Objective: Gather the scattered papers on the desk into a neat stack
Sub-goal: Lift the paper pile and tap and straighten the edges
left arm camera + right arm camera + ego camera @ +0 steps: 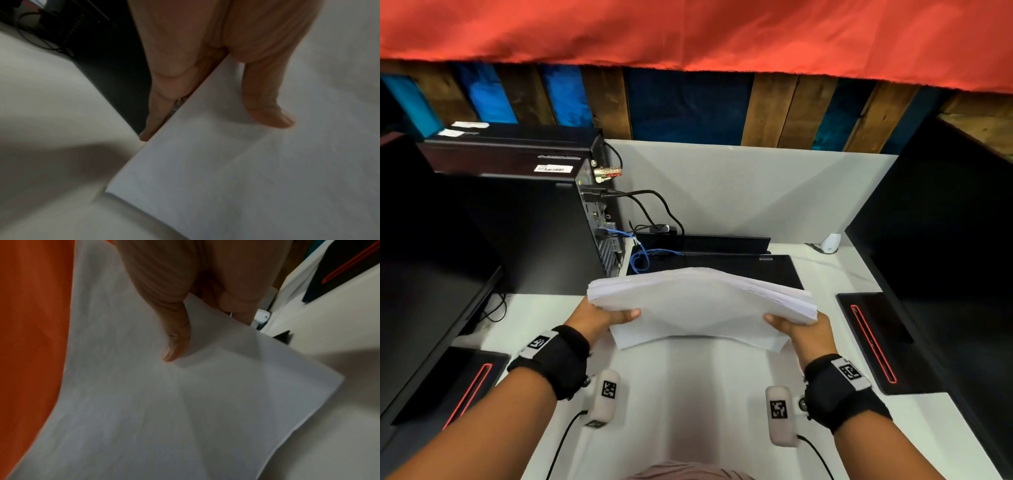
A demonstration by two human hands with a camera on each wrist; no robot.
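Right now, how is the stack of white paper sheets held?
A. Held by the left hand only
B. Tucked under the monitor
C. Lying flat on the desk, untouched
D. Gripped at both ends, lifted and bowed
D: the left hand and right hand each grip an end of the stack of white paper sheets, thumbs on top, bowed above the white desk.

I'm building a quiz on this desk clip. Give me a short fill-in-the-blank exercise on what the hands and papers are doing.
1. The stack of white paper sheets is held by ____ hands.
2. The left hand presses its ____ on top of the stack.
3. The stack is held ____ the white desk, not lying on it.
4. The right hand holds the stack's ____ side.

Missing words: both; thumb; above; right
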